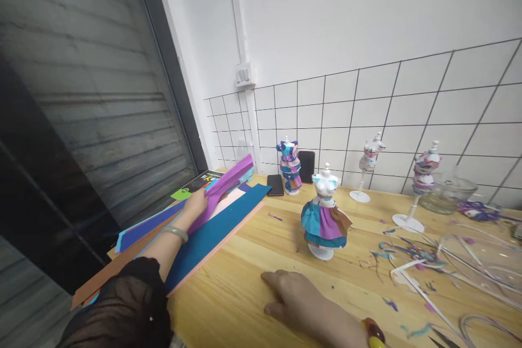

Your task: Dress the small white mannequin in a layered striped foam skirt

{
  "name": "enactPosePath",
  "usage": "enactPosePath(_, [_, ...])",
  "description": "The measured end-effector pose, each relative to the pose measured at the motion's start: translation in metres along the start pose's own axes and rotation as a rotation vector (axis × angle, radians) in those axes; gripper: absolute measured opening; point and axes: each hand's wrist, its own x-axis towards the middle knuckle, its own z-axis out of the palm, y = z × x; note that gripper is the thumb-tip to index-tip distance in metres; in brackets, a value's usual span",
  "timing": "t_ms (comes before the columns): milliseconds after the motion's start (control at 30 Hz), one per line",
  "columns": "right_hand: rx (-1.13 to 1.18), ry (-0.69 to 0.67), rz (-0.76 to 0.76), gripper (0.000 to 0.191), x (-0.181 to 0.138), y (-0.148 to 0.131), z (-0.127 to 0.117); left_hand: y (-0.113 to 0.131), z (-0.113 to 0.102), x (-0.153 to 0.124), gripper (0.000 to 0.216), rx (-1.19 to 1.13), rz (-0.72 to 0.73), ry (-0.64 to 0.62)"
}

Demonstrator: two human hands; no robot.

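My left hand (pixel 196 207) is closed on a purple paper strip (pixel 229 179), its far end raised above a pile of coloured strips. Beneath lie a wide teal strip (pixel 220 234), a brown strip (pixel 106 269) and a dark blue strip (pixel 150 225). My right hand (pixel 293 296) rests low over the wooden table, index finger and thumb apart, holding nothing. Beyond it stands a small white dress form (pixel 325 185) on a round base, wearing a ruffled skirt (pixel 324 224) of turquoise, purple, brown and teal pieces.
At the back stand a dress form in layered ruffles (pixel 290 166) and two dress forms with wrapped tops (pixel 369 157) (pixel 426 171). Phones (pixel 275 185) lie near the wall grid. A glass bowl (pixel 446 193), thin scraps (pixel 411 255) and scissor tips (pixel 444 339) are on the right.
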Motion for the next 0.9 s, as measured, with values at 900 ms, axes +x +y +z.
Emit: enactPosePath(900, [-0.044,0.057,0.007,0.028,-0.001,0.002,0.003,-0.022,0.025,0.004,0.031,-0.418,-0.086,-0.392])
